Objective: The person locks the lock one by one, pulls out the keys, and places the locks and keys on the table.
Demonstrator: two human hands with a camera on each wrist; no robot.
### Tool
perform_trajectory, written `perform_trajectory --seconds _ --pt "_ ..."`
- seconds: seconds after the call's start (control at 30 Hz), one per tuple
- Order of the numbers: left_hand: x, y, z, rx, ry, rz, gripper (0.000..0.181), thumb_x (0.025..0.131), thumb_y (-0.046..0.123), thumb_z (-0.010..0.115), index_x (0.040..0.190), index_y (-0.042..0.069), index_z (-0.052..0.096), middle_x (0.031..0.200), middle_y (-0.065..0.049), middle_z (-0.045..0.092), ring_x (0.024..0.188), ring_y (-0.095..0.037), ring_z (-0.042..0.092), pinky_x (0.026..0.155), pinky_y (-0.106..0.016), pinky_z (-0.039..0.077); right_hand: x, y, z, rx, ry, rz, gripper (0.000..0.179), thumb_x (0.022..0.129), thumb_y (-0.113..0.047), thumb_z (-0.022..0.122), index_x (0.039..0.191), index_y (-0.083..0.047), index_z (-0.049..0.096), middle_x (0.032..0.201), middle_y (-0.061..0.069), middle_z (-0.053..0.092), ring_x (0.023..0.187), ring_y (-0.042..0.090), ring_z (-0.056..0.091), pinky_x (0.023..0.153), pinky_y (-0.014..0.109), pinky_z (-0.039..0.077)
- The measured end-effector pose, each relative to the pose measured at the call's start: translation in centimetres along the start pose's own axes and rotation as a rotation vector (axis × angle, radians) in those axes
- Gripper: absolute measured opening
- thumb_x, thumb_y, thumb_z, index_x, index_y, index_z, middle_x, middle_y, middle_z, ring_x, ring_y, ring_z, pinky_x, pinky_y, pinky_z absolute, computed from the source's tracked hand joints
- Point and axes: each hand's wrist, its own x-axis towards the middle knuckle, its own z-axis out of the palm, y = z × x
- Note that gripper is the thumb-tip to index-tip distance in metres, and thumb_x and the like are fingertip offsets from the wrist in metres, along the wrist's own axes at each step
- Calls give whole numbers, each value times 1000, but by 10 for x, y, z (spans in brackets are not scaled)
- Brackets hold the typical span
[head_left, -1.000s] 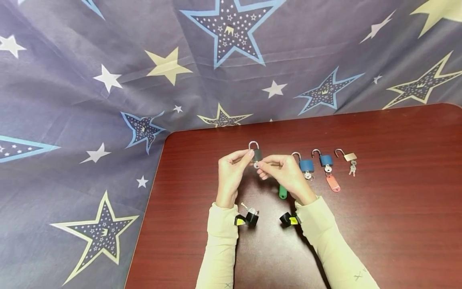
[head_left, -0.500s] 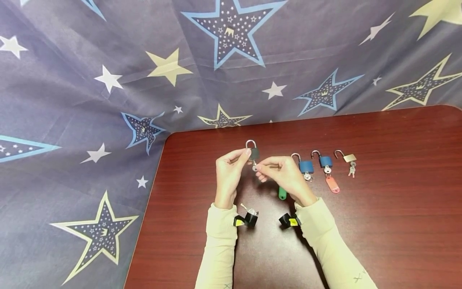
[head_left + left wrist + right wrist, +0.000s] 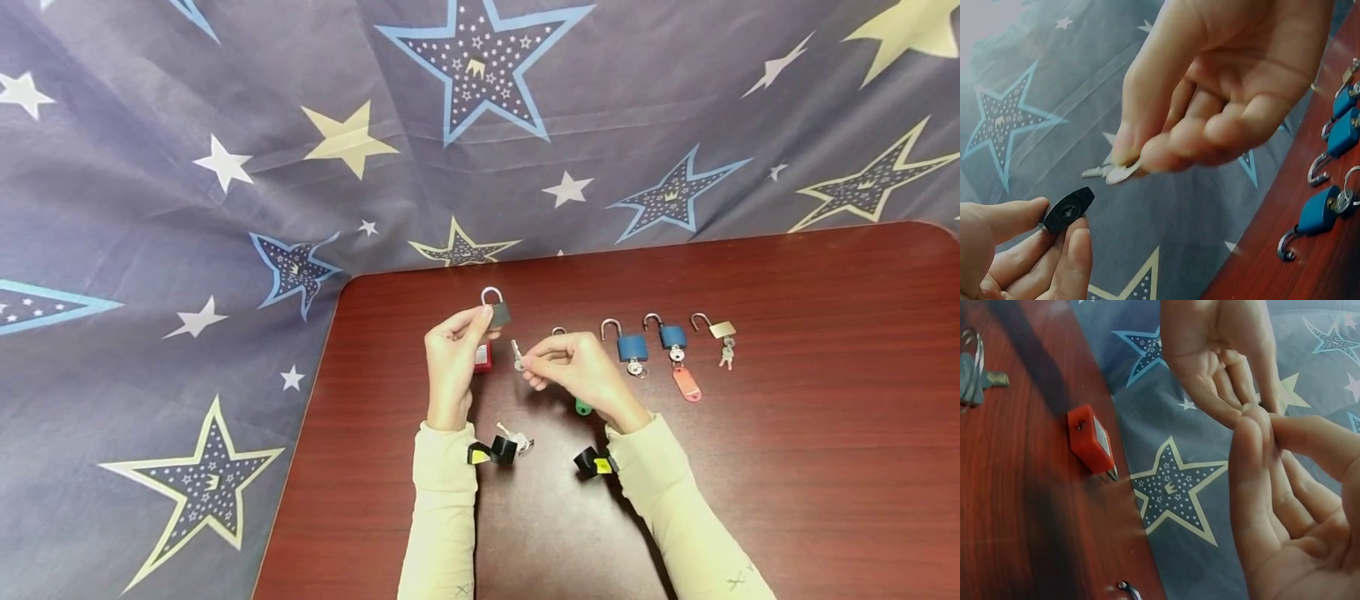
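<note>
Currently, the left hand (image 3: 452, 362) is pinching a dark padlock (image 3: 498, 315) between thumb and fingers, so the lock is sitting at the fingertips above the worktop (image 3: 825, 375), its shackle pointing away from the person. Just to the right of the dark padlock and a little nearer the person, the right hand (image 3: 585, 375) is pinching a small key (image 3: 517, 359) by its bow; the key's blade is standing clear of the lock, whose keyhole is showing in the left wrist view. Nearer the person than the dark padlock, a red padlock (image 3: 482, 358) is lying partly hidden behind the left hand, and farther that way some loose keys (image 3: 517, 437) are resting. To its right, a green tag (image 3: 583, 407) is peeking out below the right hand, then two blue padlocks (image 3: 632, 348) and a brass padlock (image 3: 722, 330) are lying with shackles open. Beyond it, a starred cloth (image 3: 420, 183) is hanging.
</note>
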Motion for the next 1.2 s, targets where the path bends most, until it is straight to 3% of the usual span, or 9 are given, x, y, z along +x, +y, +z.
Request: perform_trajectory --seconds 0.13,0.23,0.37,0.47,0.63,0.8,0.93,1.2 --pt "2 -1 -3 -2 -6 -11 25 90 11 73 102 -11 72 79 -4 75 66 -15 72 70 -28 60 -3 -4 -5 -69 -52 26 15 94 -10 68 96 3 73 85 23 72 72 30 71 70 42 61" --pt "2 -3 -2 -1 -9 -26 23 90 8 73 102 -11 72 81 -4 75 67 -16 72 72 -31 60 -5 -7 -9 -148 -119 41 13 94 -10 68 95 2 74 83 20 73 71 33 70 71 46 60" --pt "2 -5 -1 -8 -32 -64 22 89 6 73 103 -11 71 83 -7 75 69 -17 73 77 -39 61 -7 -9 -12 -222 -201 45 14 94 -8 67 93 5 73 82 20 73 70 31 70 69 47 59" --pt "2 -7 -3 -13 -62 -106 24 89 5 73 106 -12 70 89 -12 75 76 -21 75 83 -45 59 -8 -8 -11 -246 -256 50 15 94 -7 66 92 6 72 81 20 72 71 37 70 67 47 59" --pt "3 -9 -7 23 -92 -160 25 88 4 74 107 -11 70 96 -17 75 85 -29 75 92 -58 51 -8 -5 -10 -287 -337 32 13 93 -4 65 89 6 73 76 19 72 64 29 69 63 41 60" --pt "3 -11 -6 77 -90 -161 24 87 5 75 105 -10 71 95 -20 75 83 -30 75 92 -59 50 -9 -3 -10 -395 -357 12 13 91 -2 65 82 2 74 66 11 70 57 15 66 58 29 57" --pt "3 -15 -3 116 -107 -148 22 87 4 74 103 -11 72 93 -23 74 80 -30 75 88 -56 53 -11 -3 -10 -464 -346 31 15 88 1 63 78 0 74 62 5 68 55 14 63 57 27 56" --pt "3 -26 -2 171 -147 -131 21 86 3 75 100 -12 72 90 -20 74 71 -14 74 79 -48 59 -11 3 -7 -510 -360 107 17 86 2 64 73 -3 74 59 3 66 51 11 61 54 25 54"
